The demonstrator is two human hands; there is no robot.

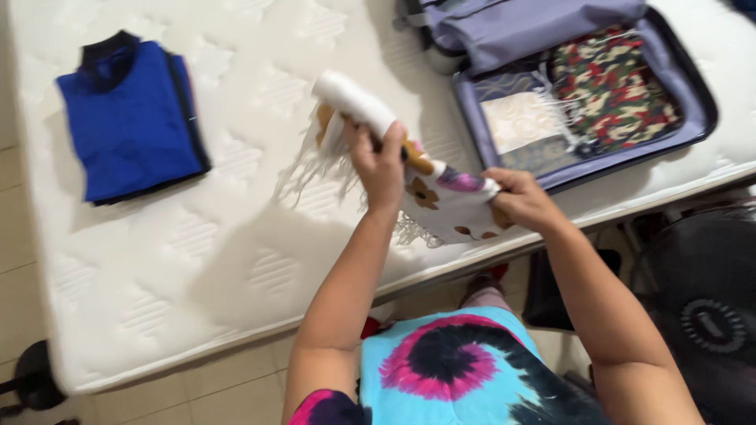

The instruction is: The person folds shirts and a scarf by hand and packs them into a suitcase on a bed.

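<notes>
Scarf (441,201), white, flower-printed, fringed, centre frame above the mattress (197,260) edge: left hand (382,161) and right hand (516,201) each have fingers clamped on it, one rolled end upward; likely light, soft, floppy, best gripped by its ends.

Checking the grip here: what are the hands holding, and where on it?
Both hold a flowered white scarf: left hand near its rolled end, right hand at the other end.
</notes>
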